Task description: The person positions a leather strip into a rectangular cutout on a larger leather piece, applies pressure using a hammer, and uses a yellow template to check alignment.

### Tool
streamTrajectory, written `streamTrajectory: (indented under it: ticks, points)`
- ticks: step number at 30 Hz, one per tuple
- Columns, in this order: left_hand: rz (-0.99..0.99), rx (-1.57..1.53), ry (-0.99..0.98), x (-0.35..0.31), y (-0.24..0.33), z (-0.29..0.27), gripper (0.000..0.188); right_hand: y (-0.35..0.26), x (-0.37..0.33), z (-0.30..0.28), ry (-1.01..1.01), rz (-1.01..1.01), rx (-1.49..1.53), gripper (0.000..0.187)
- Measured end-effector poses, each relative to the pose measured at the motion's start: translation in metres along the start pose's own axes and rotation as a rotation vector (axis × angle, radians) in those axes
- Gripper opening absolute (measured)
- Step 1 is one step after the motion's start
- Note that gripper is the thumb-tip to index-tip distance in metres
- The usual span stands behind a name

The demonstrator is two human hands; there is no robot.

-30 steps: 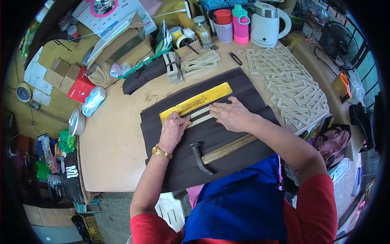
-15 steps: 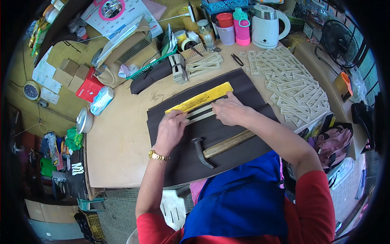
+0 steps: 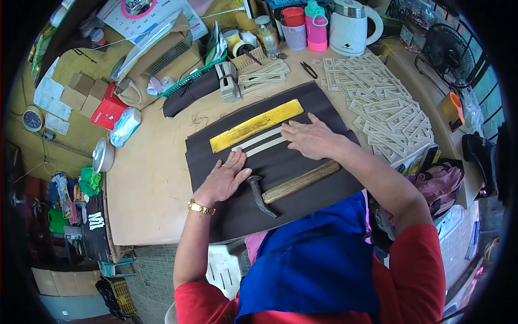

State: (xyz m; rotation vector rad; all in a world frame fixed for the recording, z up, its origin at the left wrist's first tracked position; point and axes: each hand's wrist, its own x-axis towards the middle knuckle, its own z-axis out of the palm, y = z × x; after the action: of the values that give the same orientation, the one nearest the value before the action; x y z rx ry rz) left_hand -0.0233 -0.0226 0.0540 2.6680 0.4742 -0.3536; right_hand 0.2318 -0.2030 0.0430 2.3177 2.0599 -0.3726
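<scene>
A dark brown sheet [image 3: 210,148] lies flat on the table. On it sit a long yellow bar [image 3: 256,125] and two pale strips [image 3: 263,142] just below the bar. My left hand [image 3: 225,176] lies flat on the sheet at the strips' left end, fingers apart. My right hand [image 3: 306,138] presses flat on the sheet at the strips' right end. A hammer [image 3: 288,187] with a wooden handle and dark head rests on the sheet between my hands and my body, untouched.
Many pale frame-shaped pieces [image 3: 386,110] cover the table's right side, with a small stack [image 3: 263,74] at the back. A white kettle [image 3: 351,27], pink bottle [image 3: 316,25], tape rolls, boxes and a black fan [image 3: 447,55] crowd the back and right edges.
Both hands have shifted slightly along the pale strips and stay flat on the sheet. The hammer has not moved; the view has shifted a little.
</scene>
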Motion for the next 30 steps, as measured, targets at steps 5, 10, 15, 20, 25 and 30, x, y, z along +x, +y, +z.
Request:
streamTrajectory:
  ticks: [5, 10, 15, 20, 25, 30]
  points:
    - [-0.152, -0.106, 0.538, -0.010, -0.019, -0.021, 0.023, 0.010, 0.029, -0.039, 0.163, -0.027, 0.070, 0.036]
    - [-0.341, -0.115, 0.738, 0.030, -0.069, -0.005, 0.020, 0.012, 0.090, -0.004, 0.378, -0.152, 0.194, 0.044]
    - [-0.282, -0.144, 1.125, 0.052, -0.069, 0.026, 0.022, 0.018, 0.120, -0.013, 0.428, -0.216, 0.287, 0.057]
    - [-0.200, 0.095, 1.013, 0.048, -0.052, 0.022, 0.034, 0.019, 0.165, -0.029, 0.683, -0.300, 0.240, 0.061]
    - [-0.263, 0.131, 0.829, 0.058, -0.048, 0.025, 0.036, 0.021, 0.208, -0.018, 0.621, -0.299, 0.062, 0.055]
    - [-0.164, 0.094, 0.912, 0.056, -0.052, 0.026, 0.026, 0.016, 0.189, -0.030, 0.666, -0.216, 0.134, 0.038]
